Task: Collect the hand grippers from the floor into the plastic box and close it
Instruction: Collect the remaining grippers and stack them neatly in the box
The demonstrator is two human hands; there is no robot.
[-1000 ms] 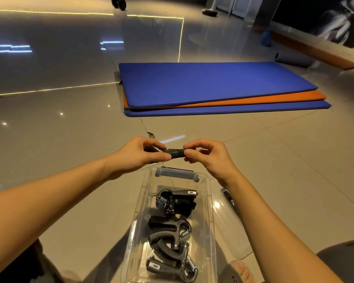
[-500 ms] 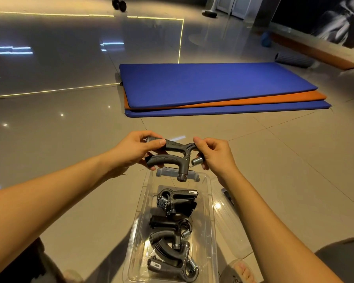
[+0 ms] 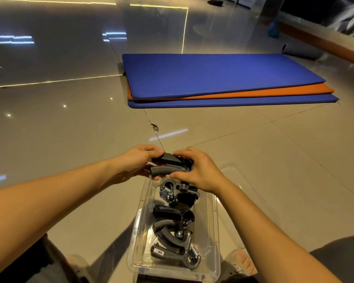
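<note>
A clear plastic box (image 3: 215, 225) stands open on the floor between my knees, with several black hand grippers (image 3: 176, 227) lying inside. Both hands hold one more black hand gripper (image 3: 168, 166) just above the box's far end. My left hand (image 3: 137, 162) grips its two handles from the left. My right hand (image 3: 196, 170) covers its spring end from the right. The box's clear lid (image 3: 241, 188) lies on the floor to the right of the box, partly hidden by my right arm.
Blue and orange exercise mats (image 3: 223, 78) lie stacked on the glossy tiled floor ahead. A dark rolled mat (image 3: 300, 52) rests at the far right near a low ledge. My bare toes (image 3: 241, 260) show right of the box.
The held hand gripper has come down and towards me, from above the floor beyond the box to just over the box's far end. My right hand now covers its spring end.
</note>
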